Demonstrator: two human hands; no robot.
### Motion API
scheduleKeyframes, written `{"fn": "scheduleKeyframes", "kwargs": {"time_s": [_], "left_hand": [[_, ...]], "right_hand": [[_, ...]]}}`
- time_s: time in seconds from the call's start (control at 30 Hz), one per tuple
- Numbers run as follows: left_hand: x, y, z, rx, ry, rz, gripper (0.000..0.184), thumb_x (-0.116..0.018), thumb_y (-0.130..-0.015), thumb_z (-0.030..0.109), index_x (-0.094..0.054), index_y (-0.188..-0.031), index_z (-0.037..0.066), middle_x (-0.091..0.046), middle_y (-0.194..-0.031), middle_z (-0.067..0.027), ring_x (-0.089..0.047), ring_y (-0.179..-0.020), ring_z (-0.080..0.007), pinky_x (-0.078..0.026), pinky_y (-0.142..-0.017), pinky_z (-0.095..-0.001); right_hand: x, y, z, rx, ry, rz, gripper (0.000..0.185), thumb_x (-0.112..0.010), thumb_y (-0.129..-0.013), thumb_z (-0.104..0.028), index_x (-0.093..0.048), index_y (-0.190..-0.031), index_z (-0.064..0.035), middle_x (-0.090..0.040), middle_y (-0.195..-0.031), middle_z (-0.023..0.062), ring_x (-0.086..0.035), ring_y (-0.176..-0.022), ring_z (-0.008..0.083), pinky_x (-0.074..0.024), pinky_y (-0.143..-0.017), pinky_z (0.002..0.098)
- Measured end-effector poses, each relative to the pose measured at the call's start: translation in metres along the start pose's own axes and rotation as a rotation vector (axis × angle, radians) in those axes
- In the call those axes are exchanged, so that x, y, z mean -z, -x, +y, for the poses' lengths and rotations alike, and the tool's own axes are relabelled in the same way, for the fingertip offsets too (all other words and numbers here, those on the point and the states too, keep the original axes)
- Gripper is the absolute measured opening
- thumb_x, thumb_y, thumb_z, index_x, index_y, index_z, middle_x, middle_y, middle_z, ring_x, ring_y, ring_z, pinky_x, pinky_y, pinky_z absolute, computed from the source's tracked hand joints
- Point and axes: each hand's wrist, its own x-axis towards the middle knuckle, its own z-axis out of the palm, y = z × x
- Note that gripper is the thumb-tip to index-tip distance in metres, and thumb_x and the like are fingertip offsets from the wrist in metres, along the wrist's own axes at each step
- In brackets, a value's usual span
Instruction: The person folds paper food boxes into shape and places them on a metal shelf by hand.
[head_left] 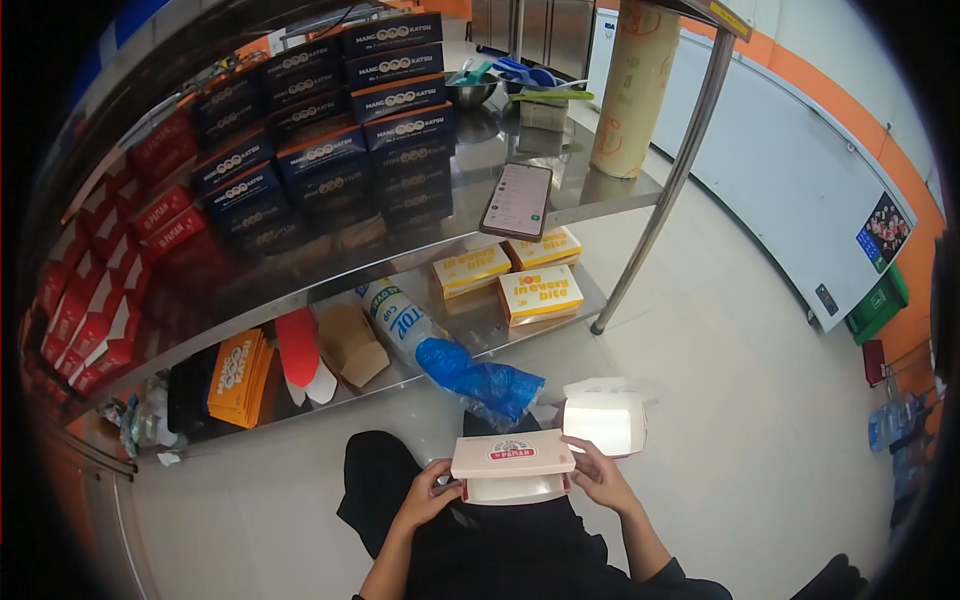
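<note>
A paper food box (512,455) with a pale lid and a red printed logo rests over my lap, its lid partly raised so the white inside shows at the front. My left hand (427,494) grips its left side, fingers curled at the edge. On the opposite side, my right hand (600,475) holds the right edge of the lid and wall. Just beyond it, an open white box (604,422) lies on the floor with its flaps spread.
A steel shelf (400,243) ahead carries stacked dark boxes (400,98), red boxes (165,220) and a phone (517,202). Yellow boxes (540,294), a bag of cups (400,318) and blue plastic (485,388) occupy the lower shelf. A white chest freezer (770,160) stands right.
</note>
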Motion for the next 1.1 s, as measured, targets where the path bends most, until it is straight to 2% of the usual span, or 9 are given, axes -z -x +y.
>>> {"fn": "scheduleKeyframes", "kwargs": {"time_s": [0.1, 0.17, 0.27, 0.4, 0.73, 0.83, 0.93, 1.03, 1.1], "left_hand": [[0.008, -0.008, 0.001, 0.034, 0.066, -0.043, 0.041, -0.056, -0.091, 0.030, -0.060, -0.113, -0.005, -0.063, -0.105, -0.0141, -0.061, -0.100, -0.0225, -0.050, -0.086, -0.0355], [0.004, -0.017, 0.018, 0.349, 0.410, 0.139, 0.053, -0.052, -0.092, 0.041, -0.064, -0.098, -0.010, -0.065, -0.094, -0.0167, -0.062, -0.095, -0.0237, -0.050, -0.085, -0.0364], [-0.002, -0.030, 0.018, 0.445, 0.145, 0.174, 0.054, -0.058, -0.090, 0.043, -0.063, -0.093, -0.010, -0.064, -0.082, -0.0139, -0.064, -0.080, -0.0206, -0.052, -0.075, -0.0312], [-0.009, -0.030, 0.039, 0.485, 0.204, 0.173, 0.049, -0.063, -0.088, 0.040, -0.063, -0.095, -0.008, -0.063, -0.079, -0.0089, -0.062, -0.069, -0.0131, -0.051, -0.066, -0.0237], [-0.008, -0.022, 0.016, 0.377, 0.156, 0.097, 0.042, -0.064, -0.089, 0.031, -0.064, -0.104, -0.008, -0.065, -0.080, -0.0072, -0.059, -0.066, -0.0088, -0.044, -0.055, -0.0213], [-0.012, -0.018, 0.026, 0.385, -0.082, 0.107, 0.040, -0.064, -0.089, 0.029, -0.064, -0.107, -0.007, -0.066, -0.081, -0.0073, -0.059, -0.065, -0.0105, -0.046, -0.060, -0.0230], [-0.018, -0.011, 0.012, 0.253, -0.284, 0.181, 0.042, -0.065, -0.086, 0.032, -0.065, -0.106, -0.006, -0.069, -0.094, -0.0182, -0.067, -0.085, -0.0217, -0.051, -0.077, -0.0316], [-0.021, -0.012, -0.007, 0.231, -0.160, 0.278, 0.038, -0.067, -0.085, 0.028, -0.063, -0.106, -0.003, -0.068, -0.097, -0.0155, -0.063, -0.093, -0.0212, -0.050, -0.080, -0.0323], [-0.021, -0.014, -0.011, 0.242, 0.226, 0.254, 0.033, -0.068, -0.085, 0.025, -0.059, -0.106, 0.002, -0.063, -0.103, -0.0109, -0.059, -0.098, -0.0193, -0.047, -0.084, -0.0315]], "right_hand": [[0.021, -0.014, 0.022, -0.228, -0.384, 0.025, 0.044, -0.053, -0.085, -0.008, -0.047, -0.129, -0.0068, -0.063, -0.115, 0.0128, -0.058, -0.109, 0.0196, -0.0432, -0.092, 0.0290], [0.017, -0.023, 0.013, -0.304, -0.348, 0.092, 0.038, -0.055, -0.088, -0.019, -0.052, -0.123, -0.0066, -0.065, -0.108, 0.0116, -0.062, -0.095, 0.0156, -0.0451, -0.081, 0.0253], [0.015, -0.034, 0.028, -0.462, -0.038, 0.168, 0.040, -0.061, -0.088, -0.034, -0.056, -0.115, -0.0050, -0.068, -0.097, 0.0086, -0.065, -0.083, 0.0166, -0.0484, -0.069, 0.0291], [0.013, -0.042, 0.004, -0.671, -0.071, 0.183, 0.035, -0.066, -0.085, -0.031, -0.062, -0.106, -0.0033, -0.068, -0.093, 0.0086, -0.065, -0.083, 0.0167, -0.0481, -0.066, 0.0288], [0.007, -0.033, 0.047, -0.416, 0.043, 0.219, 0.033, -0.072, -0.080, -0.020, -0.065, -0.101, 0.0031, -0.069, -0.088, 0.0111, -0.066, -0.077, 0.0181, -0.0514, -0.070, 0.0313], [-0.008, -0.027, 0.029, -0.324, 0.213, 0.291, 0.033, -0.070, -0.081, -0.015, -0.065, -0.104, 0.0080, -0.069, -0.092, 0.0137, -0.066, -0.078, 0.0179, -0.0517, -0.073, 0.0283], [-0.012, -0.024, 0.040, -0.303, 0.342, 0.374, 0.030, -0.070, -0.081, -0.014, -0.065, -0.104, 0.0046, -0.068, -0.091, 0.0103, -0.064, -0.081, 0.0162, -0.0504, -0.074, 0.0269], [-0.008, -0.027, 0.050, -0.189, 0.096, 0.326, 0.026, -0.069, -0.081, -0.014, -0.064, -0.103, -0.0012, -0.065, -0.089, 0.0055, -0.061, -0.083, 0.0148, -0.0496, -0.076, 0.0300], [-0.006, -0.028, 0.032, -0.518, -0.058, 0.329, 0.023, -0.068, -0.081, -0.011, -0.061, -0.103, -0.0060, -0.062, -0.088, 0.0019, -0.058, -0.085, 0.0141, -0.0490, -0.075, 0.0317]]}}
